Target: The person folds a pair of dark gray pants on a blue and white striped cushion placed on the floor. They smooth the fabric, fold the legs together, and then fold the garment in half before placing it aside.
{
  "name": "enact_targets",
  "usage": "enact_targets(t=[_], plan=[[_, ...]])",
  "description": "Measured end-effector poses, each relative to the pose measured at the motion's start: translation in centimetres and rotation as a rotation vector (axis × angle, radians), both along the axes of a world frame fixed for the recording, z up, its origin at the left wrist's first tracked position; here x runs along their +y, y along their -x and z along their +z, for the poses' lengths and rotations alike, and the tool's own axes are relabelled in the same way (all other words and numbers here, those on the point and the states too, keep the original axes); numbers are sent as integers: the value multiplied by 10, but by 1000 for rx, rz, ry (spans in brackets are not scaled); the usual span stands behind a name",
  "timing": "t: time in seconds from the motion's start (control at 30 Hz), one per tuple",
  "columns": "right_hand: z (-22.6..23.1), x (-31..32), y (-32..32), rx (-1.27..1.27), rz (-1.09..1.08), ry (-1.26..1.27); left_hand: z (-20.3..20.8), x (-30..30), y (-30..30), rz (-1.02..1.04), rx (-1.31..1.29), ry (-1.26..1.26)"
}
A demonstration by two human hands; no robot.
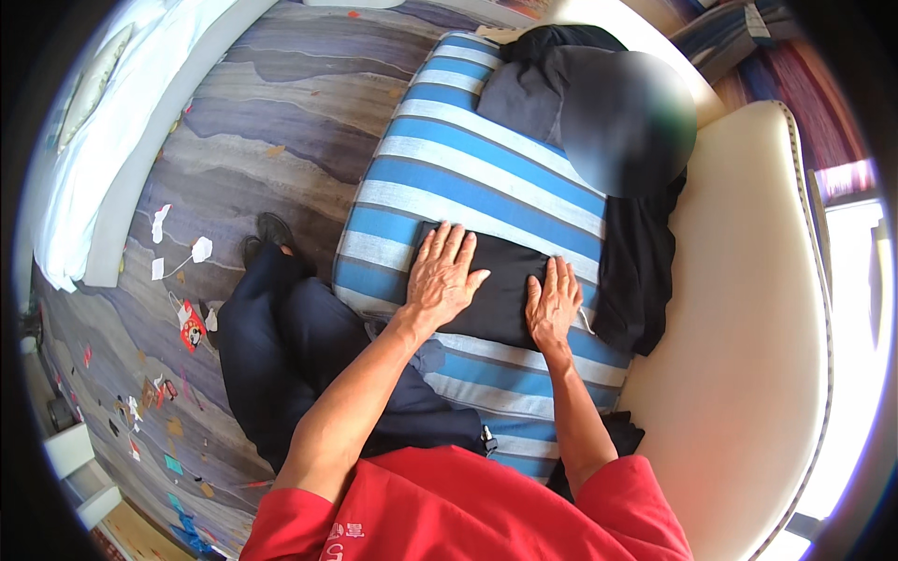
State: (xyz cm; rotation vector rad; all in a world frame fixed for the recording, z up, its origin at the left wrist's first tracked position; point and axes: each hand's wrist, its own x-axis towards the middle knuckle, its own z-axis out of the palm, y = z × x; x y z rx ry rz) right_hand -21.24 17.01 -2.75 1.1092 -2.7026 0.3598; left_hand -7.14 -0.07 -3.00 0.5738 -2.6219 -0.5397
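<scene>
A flat black folded piece of cloth [500, 292] lies on the blue and white striped seat [440, 182] in front of me. My left hand [441, 279] rests flat on its left part, fingers stretched out and thumb apart. On its right edge lies my right hand [554, 304], also flat, with its fingers extended. Neither hand grips anything. A short white cord [586, 322] sticks out beside my right hand. What exact kind of garment or cloth the folded piece is, I cannot tell.
Dark clothes [641, 271] lie along the right side and far end of the seat, partly blurred. A cream padded backrest [739, 318] rises at the right. Scraps and a red round object [192, 327] litter the patterned floor [271, 122]. A white-covered bed [103, 178] stands far left.
</scene>
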Motion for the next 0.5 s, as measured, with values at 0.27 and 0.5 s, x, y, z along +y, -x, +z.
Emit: enact_targets(t=[0.27,0.5], plan=[[2,9,-4,-5,-59,5,-6,6,-20,66,59,2],[-13,-4,-1,2,-31,50,-13,4,-23,96,-19,9]])
